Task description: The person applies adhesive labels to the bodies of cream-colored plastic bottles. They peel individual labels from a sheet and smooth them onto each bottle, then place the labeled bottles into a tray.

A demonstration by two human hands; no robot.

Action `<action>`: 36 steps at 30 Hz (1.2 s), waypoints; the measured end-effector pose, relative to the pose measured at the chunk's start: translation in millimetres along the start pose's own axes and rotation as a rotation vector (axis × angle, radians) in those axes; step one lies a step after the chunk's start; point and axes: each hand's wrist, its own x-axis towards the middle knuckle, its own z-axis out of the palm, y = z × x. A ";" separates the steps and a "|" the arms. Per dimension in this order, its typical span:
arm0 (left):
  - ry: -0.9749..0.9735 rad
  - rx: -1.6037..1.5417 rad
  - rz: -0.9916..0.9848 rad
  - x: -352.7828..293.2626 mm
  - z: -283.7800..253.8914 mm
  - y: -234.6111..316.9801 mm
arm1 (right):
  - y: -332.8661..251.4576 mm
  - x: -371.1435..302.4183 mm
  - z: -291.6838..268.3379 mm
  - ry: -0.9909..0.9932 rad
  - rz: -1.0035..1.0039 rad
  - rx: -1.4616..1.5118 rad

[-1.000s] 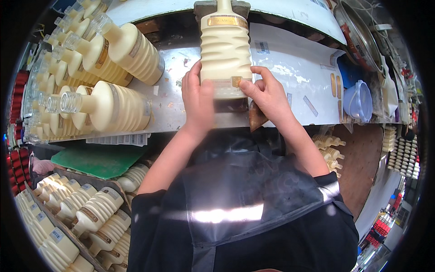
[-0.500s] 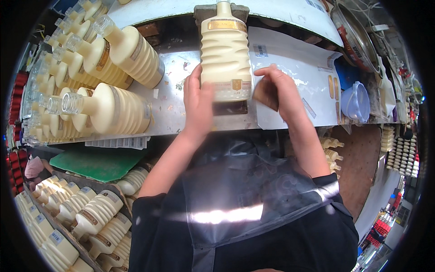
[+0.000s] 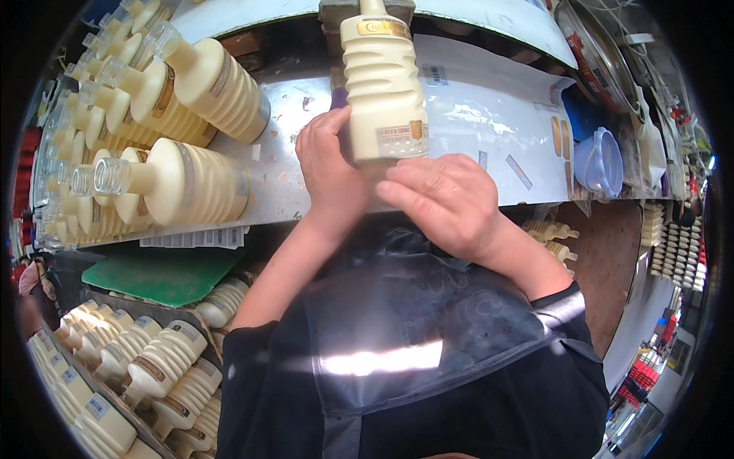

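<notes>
Vs half a sec ago: cream btl (image 3: 382,76) has turned a bit, so the printed band (image 3: 399,138) by its base sits more to the right, & the btl is slightly askew. My R hand (image 3: 455,203) was off to the right w/ sth brown in the palm; it's now swung across to the near end of the btl. L hand (image 3: 332,172) is on the left side, same as then.

Btl lies btwn & just beyond my hands, neck pointing far, base toward me. L hand: fingers partly curled along the btl's lower left side, fingertips at its edge; thumb's blurry, can't tell if it's a real grip. R hand: back up, fingers bunched & pointing left at the base's near edge; can't tell if they touch or if anything's under the palm.

More cream btls (image 3: 199,183) lie left, necks left. White sheet (image 3: 478,84) to the right, pale-blue bucket (image 3: 599,164) at far right.
</notes>
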 end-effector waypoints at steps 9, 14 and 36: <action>0.026 0.090 0.067 3.8 3.3 7.1 | -16.3 11.0 -3.0 -0.014 0.152 0.005; -0.090 -0.074 -0.181 -5.7 -3.6 2.8 | 0.2 5.1 -5.3 0.035 0.790 0.133; -0.073 -0.616 -0.455 1.9 4.4 5.9 | 3.9 -22.8 7.2 0.027 0.892 0.423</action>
